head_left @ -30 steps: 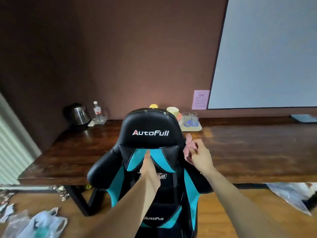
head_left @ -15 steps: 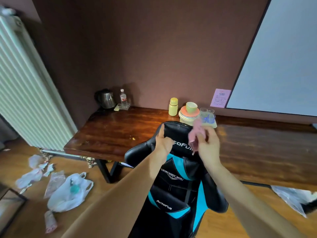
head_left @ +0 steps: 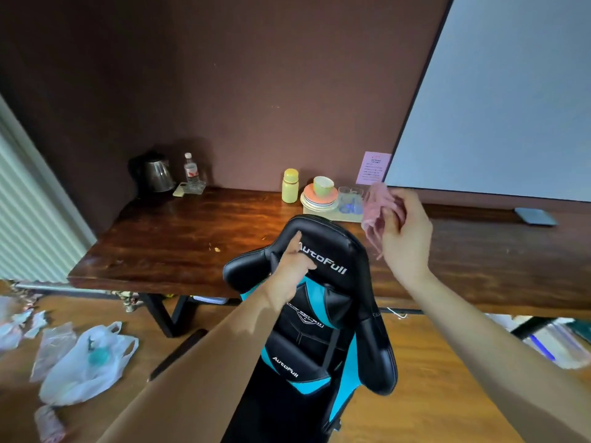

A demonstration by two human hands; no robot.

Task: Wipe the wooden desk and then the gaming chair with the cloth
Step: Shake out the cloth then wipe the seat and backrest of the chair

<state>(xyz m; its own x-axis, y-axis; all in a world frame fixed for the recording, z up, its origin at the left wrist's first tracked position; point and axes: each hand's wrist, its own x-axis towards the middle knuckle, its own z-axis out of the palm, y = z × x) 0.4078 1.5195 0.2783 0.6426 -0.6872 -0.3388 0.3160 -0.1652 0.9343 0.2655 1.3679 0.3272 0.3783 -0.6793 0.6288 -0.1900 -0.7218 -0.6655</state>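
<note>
The right hand (head_left: 406, 238) is pinching the bunched pink cloth (head_left: 379, 212) in curled fingers, holding it in the air over the wooden desk (head_left: 192, 238) beside the gaming chair (head_left: 339, 247) — probably readying a wipe — while the left hand (head_left: 289, 276) is bracing its headrest, whether gripping or only pressing I cannot tell.

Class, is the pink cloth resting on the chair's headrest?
No, the right hand holds the cloth up, clear of the gaming chair.

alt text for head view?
A person's right hand holds up a pink cloth while the left hand holds the headrest of a black-and-teal gaming chair at a wooden desk. Dishes and a kettle sit at its back.
</note>
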